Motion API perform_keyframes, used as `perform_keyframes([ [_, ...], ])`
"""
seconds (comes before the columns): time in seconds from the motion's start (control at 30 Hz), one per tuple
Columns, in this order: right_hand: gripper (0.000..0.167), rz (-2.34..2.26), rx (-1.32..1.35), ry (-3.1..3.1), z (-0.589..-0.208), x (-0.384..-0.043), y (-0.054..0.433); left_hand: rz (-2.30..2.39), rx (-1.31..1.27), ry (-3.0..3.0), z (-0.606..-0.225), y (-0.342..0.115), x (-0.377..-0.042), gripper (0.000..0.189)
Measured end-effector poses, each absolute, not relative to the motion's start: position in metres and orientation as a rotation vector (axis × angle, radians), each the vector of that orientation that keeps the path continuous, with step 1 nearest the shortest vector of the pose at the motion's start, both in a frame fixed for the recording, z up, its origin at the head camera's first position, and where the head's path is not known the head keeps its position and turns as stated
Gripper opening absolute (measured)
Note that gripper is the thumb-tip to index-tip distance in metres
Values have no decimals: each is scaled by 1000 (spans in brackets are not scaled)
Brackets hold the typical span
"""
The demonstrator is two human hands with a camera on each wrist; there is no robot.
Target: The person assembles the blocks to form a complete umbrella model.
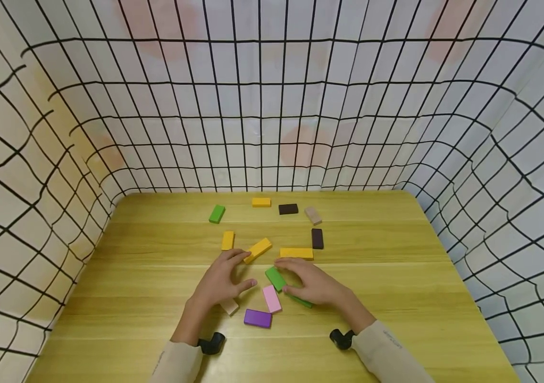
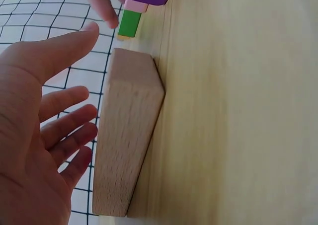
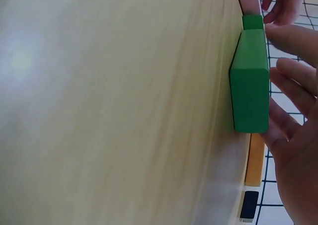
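Observation:
My left hand (image 1: 221, 281) hovers low over the table, its thumb and fingers spread and nothing between them. Its fingertips are by the near end of a yellow block (image 1: 259, 249); whether they touch it, I cannot tell. Under the palm side lies a plain wooden block (image 2: 124, 140), partly hidden in the head view. Facing it, my right hand (image 1: 318, 283) is loosely curved, with its thumb close to a green block (image 1: 274, 277). A second green block (image 3: 250, 98) lies partly hidden beneath it. Between the hands are a pink block (image 1: 272, 299) and a purple block (image 1: 258, 318).
Farther back lie several blocks: yellow (image 1: 296, 253), upright-lying yellow (image 1: 227, 240), dark (image 1: 317, 239), another dark (image 1: 288, 209), plain wooden (image 1: 312, 215), green (image 1: 217, 214) and yellow (image 1: 261, 202). Black-grid netting (image 1: 257, 101) walls the table's (image 1: 386, 319) back and sides.

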State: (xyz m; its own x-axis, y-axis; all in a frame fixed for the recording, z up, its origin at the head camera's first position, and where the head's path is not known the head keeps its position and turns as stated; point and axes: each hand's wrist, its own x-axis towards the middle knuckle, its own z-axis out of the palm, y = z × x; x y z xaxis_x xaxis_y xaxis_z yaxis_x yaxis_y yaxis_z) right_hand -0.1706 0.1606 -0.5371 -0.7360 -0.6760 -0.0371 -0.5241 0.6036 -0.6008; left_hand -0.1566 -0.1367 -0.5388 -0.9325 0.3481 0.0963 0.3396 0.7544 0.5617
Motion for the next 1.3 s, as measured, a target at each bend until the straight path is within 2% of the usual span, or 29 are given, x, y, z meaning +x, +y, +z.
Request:
perform_keyframes([
  [0.5, 55, -754, -1096, 2560, -538, -174, 152, 891, 609, 2938, -543, -132, -155, 71],
  [1.3, 60, -884, -834, 2642, -540, -188, 145, 911, 642, 2941, -547, -134, -155, 69],
])
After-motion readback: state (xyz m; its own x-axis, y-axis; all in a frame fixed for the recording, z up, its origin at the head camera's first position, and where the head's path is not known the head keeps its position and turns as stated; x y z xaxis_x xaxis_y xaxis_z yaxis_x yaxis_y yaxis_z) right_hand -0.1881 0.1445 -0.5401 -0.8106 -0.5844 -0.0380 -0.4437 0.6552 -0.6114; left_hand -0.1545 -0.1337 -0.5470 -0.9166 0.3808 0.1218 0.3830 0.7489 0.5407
